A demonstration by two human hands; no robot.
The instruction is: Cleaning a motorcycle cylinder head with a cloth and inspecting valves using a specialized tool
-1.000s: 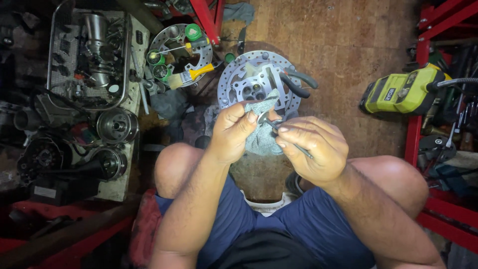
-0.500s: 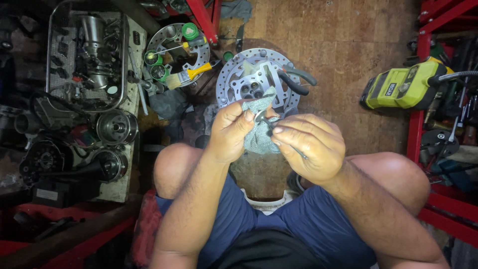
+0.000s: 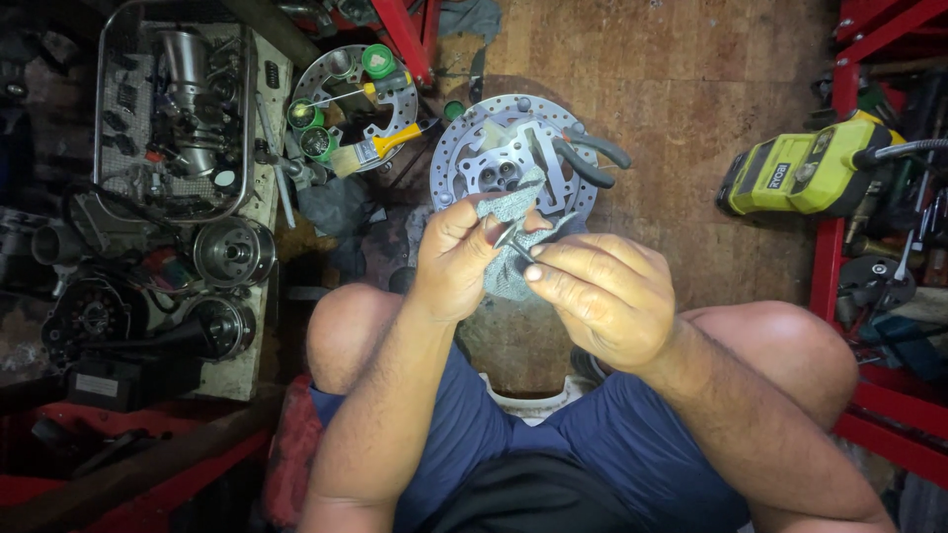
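My left hand (image 3: 456, 259) pinches a grey rag (image 3: 507, 265) in front of me, above my knees. My right hand (image 3: 602, 296) grips a small metal bolt (image 3: 515, 241) whose head is pressed into the rag between both sets of fingertips. Just beyond the hands, a drilled brake disc (image 3: 456, 148) lies flat on the brown floor with a metal caliper part (image 3: 499, 168) in its middle and dark-handled pliers (image 3: 591, 156) across its right side.
A second disc (image 3: 314, 79) holds green caps and a yellow-handled brush (image 3: 373, 150). A wire basket (image 3: 173, 109) of engine parts and round metal hubs (image 3: 233, 252) sit on a board at left. A yellow-green power tool (image 3: 805, 176) lies by red shelving (image 3: 839, 217) at right.
The hands stay together on the rag and bolt, with only small finger shifts. The view has moved slightly, so the discs sit a little higher in frame.
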